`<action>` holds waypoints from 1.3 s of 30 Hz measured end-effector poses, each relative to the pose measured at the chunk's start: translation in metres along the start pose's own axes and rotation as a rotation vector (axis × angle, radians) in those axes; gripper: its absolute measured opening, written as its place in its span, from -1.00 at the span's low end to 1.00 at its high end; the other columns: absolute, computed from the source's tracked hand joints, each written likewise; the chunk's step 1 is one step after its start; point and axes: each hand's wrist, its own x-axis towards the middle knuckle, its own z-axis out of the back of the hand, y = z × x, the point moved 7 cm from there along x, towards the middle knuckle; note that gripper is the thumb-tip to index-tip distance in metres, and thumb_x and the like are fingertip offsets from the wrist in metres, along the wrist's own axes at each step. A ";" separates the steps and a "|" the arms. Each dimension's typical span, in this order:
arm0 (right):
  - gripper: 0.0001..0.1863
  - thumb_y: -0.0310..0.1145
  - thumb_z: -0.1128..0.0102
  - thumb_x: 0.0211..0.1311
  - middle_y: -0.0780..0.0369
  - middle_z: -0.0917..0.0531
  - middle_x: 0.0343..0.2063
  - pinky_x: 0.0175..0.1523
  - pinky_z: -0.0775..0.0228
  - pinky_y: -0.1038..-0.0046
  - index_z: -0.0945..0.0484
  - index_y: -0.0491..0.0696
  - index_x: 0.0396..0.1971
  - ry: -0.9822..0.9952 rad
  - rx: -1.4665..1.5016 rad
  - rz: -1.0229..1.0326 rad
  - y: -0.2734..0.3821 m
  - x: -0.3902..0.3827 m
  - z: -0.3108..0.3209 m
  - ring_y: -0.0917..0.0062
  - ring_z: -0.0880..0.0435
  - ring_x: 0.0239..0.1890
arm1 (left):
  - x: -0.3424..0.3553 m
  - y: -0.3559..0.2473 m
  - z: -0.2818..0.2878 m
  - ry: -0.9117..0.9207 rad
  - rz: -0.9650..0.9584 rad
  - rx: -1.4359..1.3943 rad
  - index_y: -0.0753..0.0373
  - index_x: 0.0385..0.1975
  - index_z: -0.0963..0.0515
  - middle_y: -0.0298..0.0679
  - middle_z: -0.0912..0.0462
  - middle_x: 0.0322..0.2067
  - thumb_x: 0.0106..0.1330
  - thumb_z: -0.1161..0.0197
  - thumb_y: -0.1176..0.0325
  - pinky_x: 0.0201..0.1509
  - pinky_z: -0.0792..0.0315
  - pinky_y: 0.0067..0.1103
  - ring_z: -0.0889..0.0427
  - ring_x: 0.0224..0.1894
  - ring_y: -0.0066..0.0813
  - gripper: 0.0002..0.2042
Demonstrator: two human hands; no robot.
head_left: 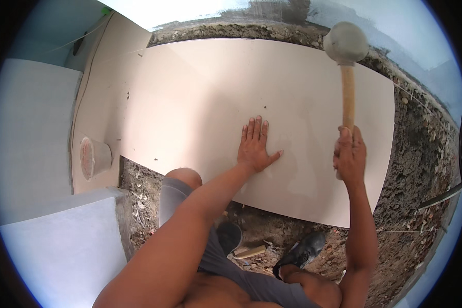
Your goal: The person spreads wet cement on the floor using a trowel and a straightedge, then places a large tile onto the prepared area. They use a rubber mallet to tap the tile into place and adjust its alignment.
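We are looking down from a head camera at a floor being tiled. At the far left of the frame, a small bucket [94, 157] is lying on a tile [100, 102] already set against the wall. Just right of it, filling the centre, a large pale tile [200, 97] is lying flat on a rough mortar bed [421, 154], its near edge not yet met by any other tile.

We are pressing our left hand [255, 147] flat on this tile, fingers spread and gripping nothing, a little right of the middle of the frame. Below it, our bent knee is showing, and at the lower centre a trowel [233, 238] and a dark shoe [301, 251] are resting on bare mortar.

Further right, our right hand [349, 156] is closing tightly round the wooden handle of a rubber mallet [346, 49], whose grey head is raised at the upper right, above the tile's far corner.

We are judging the tile to be placed and in the course of being tapped level; the mortar along the bottom and right is waiting uncovered.
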 end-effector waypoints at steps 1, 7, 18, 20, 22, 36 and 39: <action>-0.66 -0.12 0.06 0.50 0.38 -0.34 -0.72 -0.69 -0.17 0.61 -0.38 -0.11 -0.32 -0.009 -0.057 0.020 -0.022 0.011 -0.002 0.76 -0.29 -0.78 | 0.003 -0.005 -0.001 0.012 -0.012 -0.005 0.42 0.44 0.11 0.15 0.17 0.46 0.27 0.01 -0.33 0.54 0.34 -0.15 0.27 0.52 0.08 0.00; -0.61 -0.02 0.07 0.49 0.36 -0.33 -0.74 -0.72 -0.16 0.58 -0.34 -0.06 -0.38 0.239 -0.158 -0.390 -0.042 -0.004 -0.010 0.73 -0.30 -0.80 | -0.002 0.002 -0.005 0.022 -0.007 -0.003 0.43 0.44 0.13 0.14 0.20 0.46 0.25 0.02 -0.36 0.54 0.37 -0.16 0.30 0.52 0.05 0.03; -0.58 0.00 0.07 0.48 0.36 -0.33 -0.76 -0.68 -0.20 0.55 -0.37 -0.06 -0.43 0.102 -0.136 -0.558 -0.085 -0.019 0.020 0.69 -0.32 -0.77 | -0.001 -0.003 -0.007 0.053 -0.037 0.002 0.46 0.43 0.13 0.15 0.22 0.46 0.21 -0.07 -0.32 0.53 0.40 -0.14 0.34 0.52 0.07 0.05; -0.58 -0.01 0.08 0.48 0.36 -0.33 -0.77 -0.66 -0.21 0.55 -0.38 -0.06 -0.43 0.087 -0.069 -0.467 -0.052 -0.022 0.036 0.69 -0.33 -0.76 | 0.000 -0.008 -0.001 0.084 -0.019 0.037 0.46 0.43 0.14 0.17 0.23 0.46 0.21 -0.08 -0.32 0.54 0.40 -0.15 0.36 0.52 0.07 0.06; -0.59 -0.02 0.08 0.49 0.37 -0.34 -0.77 -0.65 -0.21 0.55 -0.39 -0.06 -0.41 0.027 -0.043 -0.288 -0.033 -0.022 0.047 0.69 -0.32 -0.76 | -0.002 -0.010 -0.002 0.099 -0.030 0.031 0.43 0.44 0.16 0.19 0.25 0.46 0.20 -0.10 -0.32 0.52 0.40 -0.10 0.37 0.52 0.09 0.07; -0.52 0.00 0.03 0.47 0.23 -0.44 -0.73 -0.55 -0.34 0.40 -0.37 -0.17 -0.42 -0.199 0.053 -0.284 -0.050 -0.016 0.123 0.50 -0.48 -0.70 | 0.084 -0.088 0.019 0.524 -0.229 0.279 -0.02 0.50 0.22 0.16 0.39 0.47 -0.23 -0.48 -0.37 0.24 -0.12 0.31 0.33 0.45 0.45 0.32; -0.49 0.02 0.02 0.45 0.19 -0.45 -0.75 -0.58 -0.35 0.35 -0.38 -0.18 -0.46 -0.367 -0.066 0.164 -0.062 -0.045 0.134 0.45 -0.49 -0.74 | 0.098 -0.138 0.017 0.620 -0.194 0.274 -0.08 0.50 0.24 0.14 0.45 0.46 -0.31 -0.59 -0.24 0.19 -0.19 0.34 0.34 0.42 0.52 0.37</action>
